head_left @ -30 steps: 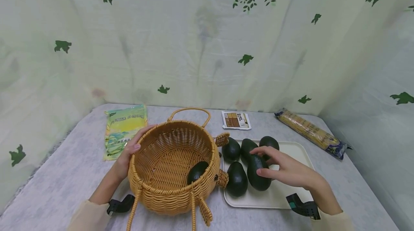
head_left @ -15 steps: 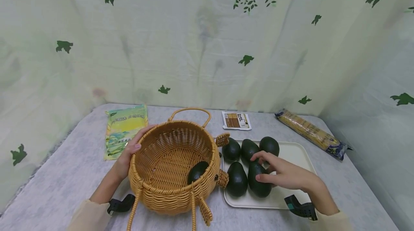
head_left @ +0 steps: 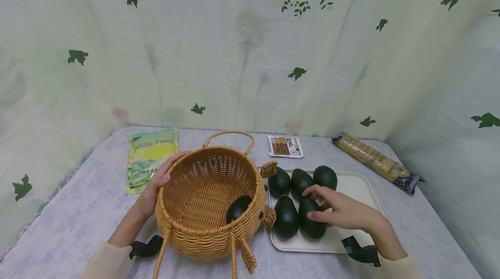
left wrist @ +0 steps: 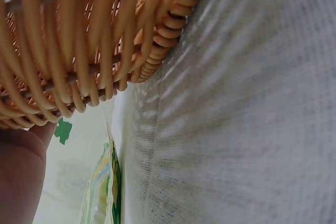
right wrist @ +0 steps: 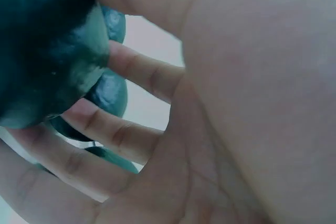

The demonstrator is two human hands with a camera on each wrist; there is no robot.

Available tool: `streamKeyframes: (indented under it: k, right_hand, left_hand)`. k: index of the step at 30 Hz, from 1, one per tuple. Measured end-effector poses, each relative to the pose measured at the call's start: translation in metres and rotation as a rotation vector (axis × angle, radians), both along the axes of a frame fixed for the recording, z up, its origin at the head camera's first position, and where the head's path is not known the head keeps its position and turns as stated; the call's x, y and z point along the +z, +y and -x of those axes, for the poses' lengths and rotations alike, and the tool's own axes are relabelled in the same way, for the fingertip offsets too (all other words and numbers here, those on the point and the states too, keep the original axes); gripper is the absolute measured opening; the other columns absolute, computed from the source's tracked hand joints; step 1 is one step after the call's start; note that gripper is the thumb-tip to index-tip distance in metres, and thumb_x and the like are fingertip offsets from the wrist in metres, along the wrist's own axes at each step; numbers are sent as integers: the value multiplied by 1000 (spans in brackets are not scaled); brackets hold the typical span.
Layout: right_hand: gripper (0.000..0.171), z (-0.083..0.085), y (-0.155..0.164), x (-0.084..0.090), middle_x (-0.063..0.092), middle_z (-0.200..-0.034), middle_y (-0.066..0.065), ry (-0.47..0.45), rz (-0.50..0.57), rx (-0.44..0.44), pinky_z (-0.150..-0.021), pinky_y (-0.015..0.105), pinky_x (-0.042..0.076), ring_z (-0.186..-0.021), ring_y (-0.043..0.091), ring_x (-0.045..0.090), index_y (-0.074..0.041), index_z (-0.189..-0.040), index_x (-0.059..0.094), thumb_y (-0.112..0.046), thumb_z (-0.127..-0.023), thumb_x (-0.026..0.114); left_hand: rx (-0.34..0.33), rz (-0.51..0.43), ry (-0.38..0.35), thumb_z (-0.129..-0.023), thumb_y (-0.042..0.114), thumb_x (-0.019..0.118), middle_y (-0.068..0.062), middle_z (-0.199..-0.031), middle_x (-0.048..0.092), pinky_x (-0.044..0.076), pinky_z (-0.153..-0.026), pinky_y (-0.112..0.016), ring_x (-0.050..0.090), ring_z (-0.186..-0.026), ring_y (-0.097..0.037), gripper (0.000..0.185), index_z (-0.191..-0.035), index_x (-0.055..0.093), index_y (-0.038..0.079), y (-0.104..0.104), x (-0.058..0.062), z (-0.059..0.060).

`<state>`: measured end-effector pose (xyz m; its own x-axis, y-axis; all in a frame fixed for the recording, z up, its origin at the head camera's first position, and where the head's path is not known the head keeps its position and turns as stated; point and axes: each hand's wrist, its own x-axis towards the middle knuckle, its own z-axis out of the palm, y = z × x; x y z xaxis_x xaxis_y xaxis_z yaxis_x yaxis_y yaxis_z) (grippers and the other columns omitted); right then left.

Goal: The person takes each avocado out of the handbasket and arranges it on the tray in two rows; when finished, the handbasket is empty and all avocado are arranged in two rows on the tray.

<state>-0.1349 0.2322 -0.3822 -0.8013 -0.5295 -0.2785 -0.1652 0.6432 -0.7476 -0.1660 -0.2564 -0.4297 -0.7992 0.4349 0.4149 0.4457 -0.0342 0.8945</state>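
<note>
A woven wicker basket (head_left: 207, 203) with a handle stands on the grey table, one dark green avocado (head_left: 237, 208) inside it. My left hand (head_left: 156, 183) holds the basket's left rim (left wrist: 79, 61). To its right a cream tray (head_left: 351, 185) carries several more avocados. My right hand (head_left: 332, 209) grips the front right avocado (head_left: 310, 222) on the tray, fingers and thumb curled round it; the right wrist view shows that avocado (right wrist: 42, 51) against my fingers (right wrist: 121, 135).
A yellow-green packet (head_left: 150, 155) lies at the back left, a small brown-and-white packet (head_left: 285, 145) behind the tray, and a long pasta packet (head_left: 375, 162) at the back right. A leaf-printed curtain encloses the table on three sides.
My right hand has lowered and its fingers have curled round the front right avocado on the tray. The left hand and the basket have not moved.
</note>
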Motion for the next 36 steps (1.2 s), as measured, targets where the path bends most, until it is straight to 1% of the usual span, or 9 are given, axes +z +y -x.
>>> streamKeyframes:
  k: [2,9,14,17,22,27,30,32,36]
  right_hand:
    - [54,-1,1,1,55,-133,18,8,-14,-3,-70,35,58,-110,32,64,-12,-142,51,-36,-98,70]
    - [60,-4,2,7,59,-130,18,-27,-30,-9,-69,35,59,-105,30,68,-12,-145,49,-37,-96,72]
    - [63,-4,5,13,60,-134,17,79,-68,15,-76,36,57,-109,30,68,-10,-146,50,-41,-95,72]
    - [65,-4,9,19,60,-134,17,161,-85,-5,-81,37,57,-113,30,67,-8,-144,51,-44,-95,72]
    - [63,-4,10,32,62,-134,16,260,-10,-70,-85,31,59,-116,31,65,-6,-142,54,-42,-94,74]
    - [56,-2,1,39,63,-137,11,328,47,-80,-90,33,58,-119,27,66,-12,-143,56,-41,-96,71]
    - [53,3,-7,42,61,-141,8,344,69,-79,-92,34,56,-124,28,64,-16,-143,55,-40,-98,70]
    - [52,6,-13,44,59,-143,7,358,84,-74,-94,36,56,-126,31,63,-16,-143,55,-38,-98,69]
    - [48,13,-25,53,61,-141,5,398,89,-55,-97,36,55,-127,30,63,-15,-142,57,-36,-99,68]
  left_hand:
    - [0,1,0,-104,23,22,-6,-159,39,42,-109,-32,43,-143,-21,63,-162,21,0,0,0,0]
    - [-1,2,-1,-103,23,22,-10,-159,37,44,-108,-33,44,-143,-23,64,-161,20,-3,-1,1,0]
    - [-3,0,-1,-103,23,22,-9,-159,38,44,-107,-33,44,-142,-24,64,-161,19,-4,0,3,0]
    - [-6,0,1,-104,23,22,-7,-158,38,44,-108,-33,44,-143,-24,63,-161,20,-2,0,3,1]
    - [-17,-3,-3,-104,23,22,-5,-159,38,44,-108,-34,43,-143,-25,63,-162,21,-1,0,4,2]
    - [-10,-1,6,-104,23,22,-4,-159,38,43,-109,-32,42,-144,-23,63,-161,19,-4,1,3,0]
    - [1,4,7,-104,24,22,-3,-159,39,42,-109,-32,42,-144,-22,63,-161,20,-4,1,2,-1]
    - [7,8,3,-104,25,22,-2,-159,39,42,-109,-32,42,-144,-21,63,-161,20,-3,1,2,-1]
    - [16,14,4,-104,25,22,-3,-159,39,42,-109,-32,42,-144,-21,63,-161,21,-2,1,2,-1]
